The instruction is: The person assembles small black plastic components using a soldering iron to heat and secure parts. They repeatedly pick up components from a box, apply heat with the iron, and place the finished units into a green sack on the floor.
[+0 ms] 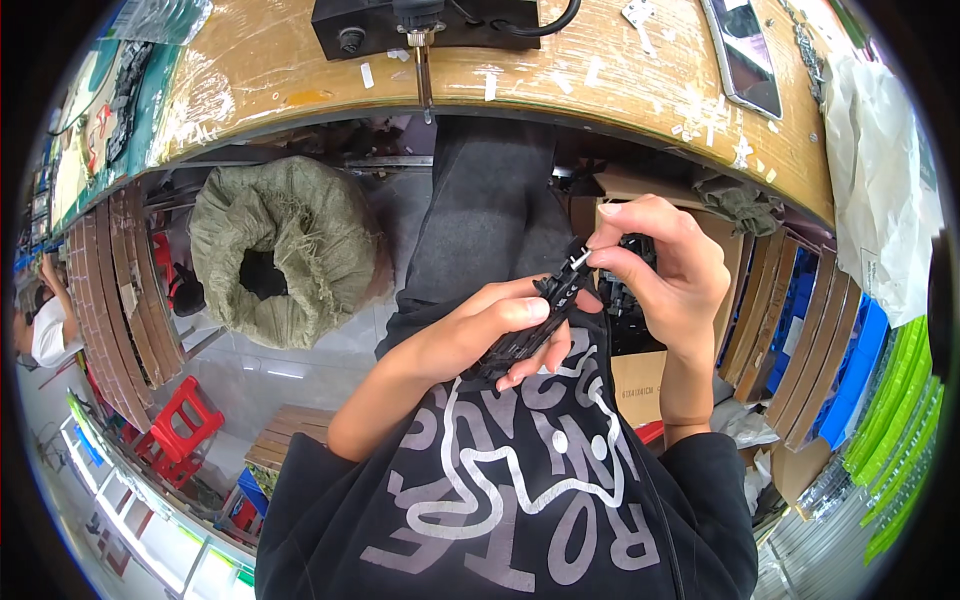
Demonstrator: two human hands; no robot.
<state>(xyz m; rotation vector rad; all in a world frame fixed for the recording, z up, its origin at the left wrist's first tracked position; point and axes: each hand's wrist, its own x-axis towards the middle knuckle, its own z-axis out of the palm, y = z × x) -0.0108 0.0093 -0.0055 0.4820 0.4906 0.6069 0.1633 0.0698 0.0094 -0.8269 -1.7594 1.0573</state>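
Over my lap, my left hand [485, 325] grips a long black plastic part [520, 338], its fingers wrapped round it and the thumb on top. The part is tilted, with its upper end toward my right hand [675, 265]. My right thumb and forefinger are closed in a pinch on a small pale pin-like piece [582, 259] at that upper end. I cannot tell whether the pin-like piece is seated in the part or only touching it. Beyond my right wrist, black pieces lie in an open cardboard box [642, 385], partly hidden by my hands.
A wooden workbench [620, 95] spans the front, bearing a black device [350, 40] with a downward metal shaft and a phone [745, 60]. A green woven sack [330, 240] stands at left, near a red stool [187, 418]. A white bag [880, 170] hangs right. Another person [50, 330] is far left.
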